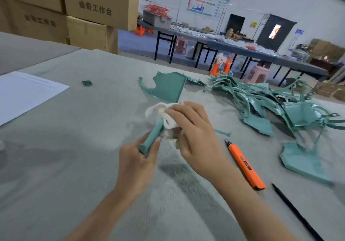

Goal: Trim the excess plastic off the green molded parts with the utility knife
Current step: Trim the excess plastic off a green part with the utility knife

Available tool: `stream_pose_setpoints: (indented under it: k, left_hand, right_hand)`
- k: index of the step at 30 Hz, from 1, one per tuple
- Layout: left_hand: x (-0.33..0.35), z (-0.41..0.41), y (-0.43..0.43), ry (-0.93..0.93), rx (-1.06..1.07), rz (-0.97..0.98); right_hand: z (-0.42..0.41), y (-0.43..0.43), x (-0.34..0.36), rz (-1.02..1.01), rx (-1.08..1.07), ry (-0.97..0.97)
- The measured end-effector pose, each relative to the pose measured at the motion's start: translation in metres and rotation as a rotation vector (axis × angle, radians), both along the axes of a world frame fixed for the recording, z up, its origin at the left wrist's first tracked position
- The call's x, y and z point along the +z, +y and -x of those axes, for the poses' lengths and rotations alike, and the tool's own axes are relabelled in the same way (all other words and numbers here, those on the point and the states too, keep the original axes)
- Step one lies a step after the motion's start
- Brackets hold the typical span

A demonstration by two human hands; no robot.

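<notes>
My left hand [137, 158] grips a green molded part [152, 138], a short tube-like piece, at the table's middle. My right hand [194, 136] holds a white cloth or tissue [161, 114] bunched against the part's upper end. The orange utility knife [244, 164] lies on the table to the right of my right hand, with no hand on it. A flat green panel [168, 87] lies beyond my hands. A heap of green molded parts [261, 100] covers the table's right side.
A white sheet of paper [26, 93] lies at the left. A small green scrap [87, 83] sits beyond it. A black rod [296, 212] lies at the lower right. Cardboard boxes [74, 11] stand stacked at the back left. Grey dust covers the grey table [74, 147].
</notes>
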State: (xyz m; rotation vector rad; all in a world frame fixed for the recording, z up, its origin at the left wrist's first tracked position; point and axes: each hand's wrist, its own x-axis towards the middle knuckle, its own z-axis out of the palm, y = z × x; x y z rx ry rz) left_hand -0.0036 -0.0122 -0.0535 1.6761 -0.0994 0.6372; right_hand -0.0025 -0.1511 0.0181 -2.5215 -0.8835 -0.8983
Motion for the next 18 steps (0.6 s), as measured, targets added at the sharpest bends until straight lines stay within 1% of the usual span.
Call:
stream_pose_setpoints:
  k: [2, 3, 4, 7, 8, 9, 10, 11, 12, 14, 15, 16, 17, 18]
  left_hand:
    - [0.005, 0.002, 0.000, -0.100, -0.016, -0.091]
    - [0.005, 0.002, 0.000, -0.141, -0.025, -0.116]
    - [0.003, 0.002, 0.000, -0.145, -0.038, -0.127]
    - [-0.005, -0.004, 0.003, -0.075, -0.013, -0.077]
    - [-0.006, -0.005, 0.005, -0.086, 0.020, -0.075]
    - [-0.004, -0.006, 0.007, -0.106, 0.067, -0.083]
    - [-0.003, -0.009, 0.008, -0.113, 0.104, -0.075]
    - [-0.002, -0.011, 0.009, -0.087, 0.146, -0.024]
    - [0.001, -0.013, 0.009, -0.036, 0.166, 0.069]
    - [0.002, -0.017, 0.010, 0.018, 0.064, 0.300]
    - [0.005, -0.017, 0.010, 0.012, -0.013, 0.403]
    - [0.007, -0.017, 0.010, 0.012, -0.082, 0.497]
    - [0.006, -0.018, 0.011, 0.027, -0.134, 0.589]
    - [0.008, -0.019, 0.011, 0.053, -0.176, 0.668]
  right_hand:
    - [0.004, 0.000, 0.002, -0.036, -0.001, -0.034]
    - [0.009, 0.002, 0.004, -0.094, 0.030, -0.042]
    - [0.017, 0.007, 0.005, -0.175, 0.089, -0.022]
    - [0.049, 0.020, 0.009, -0.565, 0.305, 0.121]
    - [0.057, 0.020, 0.015, -0.706, 0.350, 0.116]
    - [0.060, 0.015, 0.023, -0.857, 0.337, 0.070]
    - [0.056, 0.003, 0.031, -0.988, 0.253, -0.019]
    - [0.048, -0.013, 0.038, -1.094, 0.116, -0.129]
    - [0.037, -0.032, 0.044, -1.172, -0.045, -0.236]
    - [0.020, -0.070, 0.047, -1.234, -0.333, -0.383]
    - [0.014, -0.086, 0.043, -1.237, -0.446, -0.392]
    - [0.009, -0.100, 0.037, -1.232, -0.543, -0.360]
    - [0.005, -0.110, 0.031, -1.236, -0.607, -0.304]
    - [0.002, -0.116, 0.026, -1.256, -0.625, -0.241]
